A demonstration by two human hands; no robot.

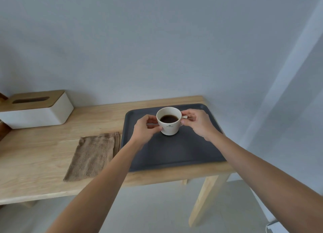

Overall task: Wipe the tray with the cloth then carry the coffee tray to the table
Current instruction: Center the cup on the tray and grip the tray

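A dark grey tray (174, 154) lies on the right end of a light wooden bench. A cream cup (169, 126) with dark coffee in it rests on the far half of the tray. My left hand (145, 127) grips the cup's left side. My right hand (197, 122) pinches the cup's handle on the right. A folded brown cloth (92, 155) lies flat on the bench, just left of the tray, touched by neither hand.
A white tissue box (36, 110) with a wooden lid stands at the back left of the bench (43, 180). A plain wall runs behind the bench. The bench's right edge and leg (208, 197) sit just beyond the tray, with pale floor below.
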